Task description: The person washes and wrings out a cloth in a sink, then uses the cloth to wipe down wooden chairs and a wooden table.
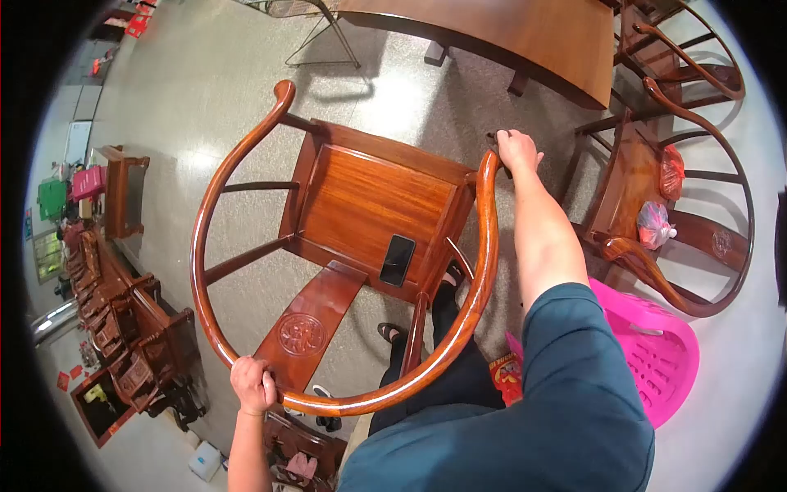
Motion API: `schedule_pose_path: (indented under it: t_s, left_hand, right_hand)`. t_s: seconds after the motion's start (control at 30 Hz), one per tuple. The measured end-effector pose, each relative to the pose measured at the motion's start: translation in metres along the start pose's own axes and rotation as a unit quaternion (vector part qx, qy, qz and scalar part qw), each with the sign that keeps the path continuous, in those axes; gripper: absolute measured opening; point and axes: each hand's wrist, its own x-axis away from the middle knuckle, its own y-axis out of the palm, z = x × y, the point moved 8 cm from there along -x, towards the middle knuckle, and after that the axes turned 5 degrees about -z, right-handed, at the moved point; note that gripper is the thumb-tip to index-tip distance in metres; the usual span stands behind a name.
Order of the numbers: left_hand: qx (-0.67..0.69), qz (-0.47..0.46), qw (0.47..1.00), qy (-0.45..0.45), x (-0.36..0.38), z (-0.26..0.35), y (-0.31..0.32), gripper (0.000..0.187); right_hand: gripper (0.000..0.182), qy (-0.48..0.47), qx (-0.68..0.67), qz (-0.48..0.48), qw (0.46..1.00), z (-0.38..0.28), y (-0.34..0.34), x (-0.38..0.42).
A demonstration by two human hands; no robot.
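Note:
In front of me stands a reddish-brown wooden armchair (377, 205) with a curved, glossy top rail and a carved round emblem on its back splat (303, 330). My left hand (252, 385) is wrapped round the rail beside the splat. At the far end of the right armrest, my right hand (518, 151) is closed with a small dark thing showing by its fingers; its kind cannot be made out. A black smartphone (398, 260) lies on the wooden seat, near its back right corner.
A brown wooden table (500, 41) stands beyond the chair. To the right are similar armchairs, one holding plastic bags (656, 225), and a pink plastic chair (656, 353). Carved wooden furniture (131, 344) lines the left. A folding metal frame (332, 33) stands at the top.

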Motion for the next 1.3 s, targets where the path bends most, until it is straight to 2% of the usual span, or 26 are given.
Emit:
schedule_pose_path:
  t_s: [0.03,0.17,0.23,0.3,0.37,0.5,0.6,0.63,0.67,0.73,0.77,0.9,1.0,1.07,1.17,1.3]
  left_hand:
    - [0.001,0.000,1.000,-0.003,0.001,-0.001,-0.001,0.013]
    - [0.015,0.009,1.000,-0.005,0.001,-0.002,-0.002,0.014]
    - [0.014,0.016,1.000,0.000,0.002,-0.002,-0.002,0.014]
    - [0.006,0.032,0.999,-0.007,0.000,0.002,-0.005,0.013]
    - [0.003,0.039,0.999,-0.008,0.003,0.000,-0.004,0.013]
    - [0.006,0.034,0.999,-0.030,0.006,-0.004,-0.002,0.013]
    - [0.003,0.044,0.999,-0.028,0.006,-0.002,-0.004,0.013]
    - [0.004,0.044,0.999,-0.025,0.005,-0.002,-0.004,0.013]
    - [0.005,0.043,0.999,-0.023,0.005,-0.001,-0.005,0.013]
    - [0.006,0.042,0.999,-0.020,0.006,-0.001,-0.005,0.013]
    - [0.006,0.038,0.999,-0.016,0.006,-0.002,-0.004,0.013]
    - [-0.001,0.035,0.999,-0.009,0.006,-0.002,-0.003,0.012]
    - [0.012,0.046,0.999,-0.008,0.004,0.000,-0.005,0.011]
    - [0.016,0.058,0.998,-0.004,0.008,-0.005,-0.004,0.012]
    - [0.051,0.072,0.996,0.002,0.010,-0.008,-0.007,0.013]
    - [0.051,0.121,0.991,0.030,0.016,-0.009,-0.013,0.013]
  right_hand:
    - [0.050,0.005,0.006,-0.002,1.000,-0.002,0.001,0.003]
    - [0.040,-0.251,0.027,0.061,0.966,-0.027,0.017,0.061]
    - [0.032,-0.333,-0.023,0.027,0.942,-0.029,0.030,0.101]
    - [0.028,-0.386,-0.012,0.001,0.922,-0.033,0.031,0.163]
    - [0.026,-0.381,0.041,-0.050,0.922,-0.025,0.021,0.243]
    - [0.027,-0.378,-0.069,-0.101,0.918,0.005,0.007,0.379]
    - [0.029,-0.433,0.020,-0.141,0.890,-0.003,0.003,0.386]
    - [0.031,-0.468,0.069,-0.134,0.871,-0.005,0.009,0.365]
    - [0.033,-0.412,0.086,-0.150,0.895,-0.002,0.021,0.326]
    - [0.034,-0.387,0.096,-0.068,0.914,-0.009,0.017,0.248]
    - [0.035,-0.378,0.164,-0.096,0.906,-0.023,0.014,0.216]
    - [0.035,-0.260,0.152,-0.075,0.951,-0.054,0.031,0.117]
    - [0.032,-0.243,0.134,-0.054,0.959,-0.056,0.027,0.129]
    - [0.030,-0.280,0.121,-0.040,0.951,-0.043,0.029,0.159]
    - [0.027,-0.322,0.141,-0.062,0.934,-0.031,0.021,0.239]
    - [0.035,-0.319,0.096,-0.050,0.941,-0.012,0.019,0.355]
